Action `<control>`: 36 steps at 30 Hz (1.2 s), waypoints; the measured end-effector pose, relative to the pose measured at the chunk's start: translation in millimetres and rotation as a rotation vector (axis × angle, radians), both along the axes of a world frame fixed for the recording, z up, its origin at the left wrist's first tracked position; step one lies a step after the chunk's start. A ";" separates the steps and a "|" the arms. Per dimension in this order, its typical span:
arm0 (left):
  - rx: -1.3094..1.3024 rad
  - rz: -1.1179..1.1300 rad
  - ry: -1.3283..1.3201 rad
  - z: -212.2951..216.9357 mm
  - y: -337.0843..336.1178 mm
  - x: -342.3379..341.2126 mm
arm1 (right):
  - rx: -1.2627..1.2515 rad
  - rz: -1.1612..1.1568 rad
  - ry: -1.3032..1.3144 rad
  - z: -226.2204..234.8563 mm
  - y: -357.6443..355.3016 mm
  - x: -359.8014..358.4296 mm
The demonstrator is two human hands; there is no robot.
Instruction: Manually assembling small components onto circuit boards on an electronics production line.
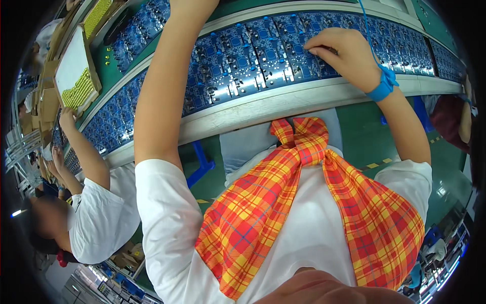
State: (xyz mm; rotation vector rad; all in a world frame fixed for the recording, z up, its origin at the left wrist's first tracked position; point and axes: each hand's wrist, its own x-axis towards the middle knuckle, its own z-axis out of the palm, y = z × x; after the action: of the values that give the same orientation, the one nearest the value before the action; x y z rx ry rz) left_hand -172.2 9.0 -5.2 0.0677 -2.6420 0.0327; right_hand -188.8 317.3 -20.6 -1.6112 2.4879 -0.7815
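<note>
right hand (pixel 338 50) resting on blue circuit boards (pixel 263 55) on the conveyor belt (pixel 253 109), fingers curled down with tips pressed onto a board; unclear whether pinching a small part or just touching, fingertips hidden under the knuckles. blue wrist strap (pixel 383 86) on that wrist, thin blue cord (pixel 365 25) running up from it and out of frame. left hand cut off at top edge, only the forearm (pixel 162 86) visible reaching up across the boards, so grip impossible to tell. boards lined up in a long row under and to both sides of right hand, curving away left and right with lens distortion, small parts on them too fine to make out. below the hands, white shirt and orange plaid scarf (pixel 304 202). far to the left of the forearm, another person (pixel 96 213) in white reaching to the same belt, face blurred. beyond, cardboard tray (pixel 76 76) of yellow parts, partly cut by dark rim.
</note>
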 end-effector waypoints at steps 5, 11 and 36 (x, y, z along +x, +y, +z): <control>0.631 -0.401 0.043 1.4 -24.2 9.7 | 0.020 0.026 0.096 0.8 -4.3 8.7; 0.124 -0.051 0.044 1.7 -2.6 3.7 | 0.092 0.050 0.097 1.9 -7.8 6.3; 0.374 -0.430 -0.207 8.8 47.5 62.1 | 0.128 0.087 0.167 1.6 -18.8 2.8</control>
State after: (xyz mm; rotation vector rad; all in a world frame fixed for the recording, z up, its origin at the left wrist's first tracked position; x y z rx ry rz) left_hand -110.0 56.6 3.6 -0.3973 -2.7738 -0.6283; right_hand -186.1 298.5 -19.0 -1.7920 2.4979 -0.4856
